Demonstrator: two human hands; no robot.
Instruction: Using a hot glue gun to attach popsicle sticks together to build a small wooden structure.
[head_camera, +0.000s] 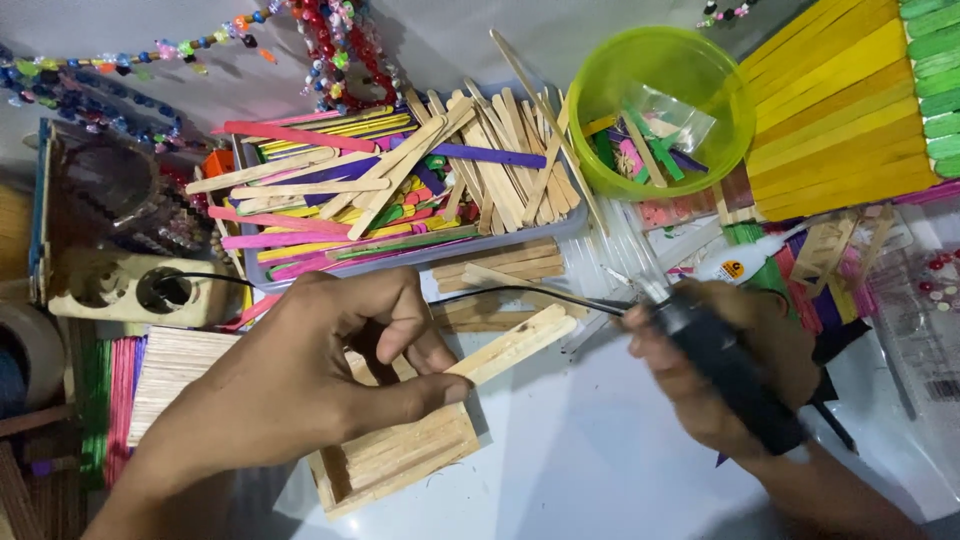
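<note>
fingers of the left hand (300, 375) are pinching a plain wooden stick (515, 343), its grip clamped on it above the small stick box (400, 455). right of the box, the right hand (720, 375) is closing around a black glue gun (725, 365). bare white tabletop (590, 470) is lying open between them; the stick tray (560, 232) is crowding the edge beyond the box.

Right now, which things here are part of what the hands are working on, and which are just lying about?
In hand:
left hand
plain wooden stick
small box of plain wooden sticks
right hand
black glue gun

Lying about:
clear tray of coloured and plain sticks
green plastic bowl
strings of coloured beads
yellow stick panel
</note>
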